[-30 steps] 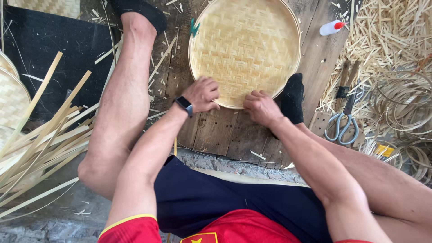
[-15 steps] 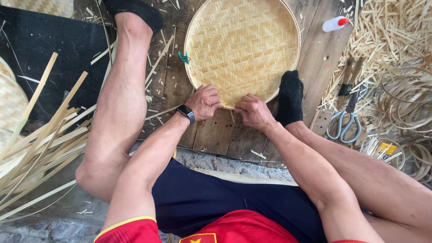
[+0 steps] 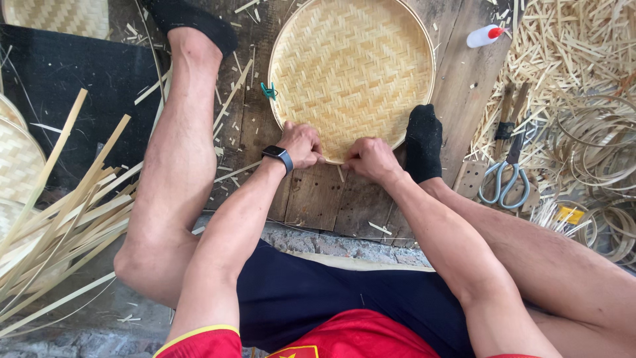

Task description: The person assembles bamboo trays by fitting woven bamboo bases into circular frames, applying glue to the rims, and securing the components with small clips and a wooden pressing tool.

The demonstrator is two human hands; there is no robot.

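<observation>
A round woven bamboo tray [image 3: 351,73] lies flat on a wooden board [image 3: 318,199] between my legs. My left hand [image 3: 301,144], with a dark watch on its wrist, grips the tray's near rim. My right hand [image 3: 372,159] pinches the same rim just to the right, fingers closed on the edge. A small green clip [image 3: 268,91] is clamped on the rim at the tray's left side. My right foot in a black sock [image 3: 424,139] rests against the rim on the right.
Long bamboo strips [image 3: 59,212] fan out at the left. Scissors with blue handles [image 3: 507,179] lie on the right, beside a small white bottle with a red cap [image 3: 485,34], coiled bamboo hoops [image 3: 596,152] and a heap of offcuts.
The view has shifted slightly, and both hands have drawn closer together on the near rim. The tray itself stays in place.
</observation>
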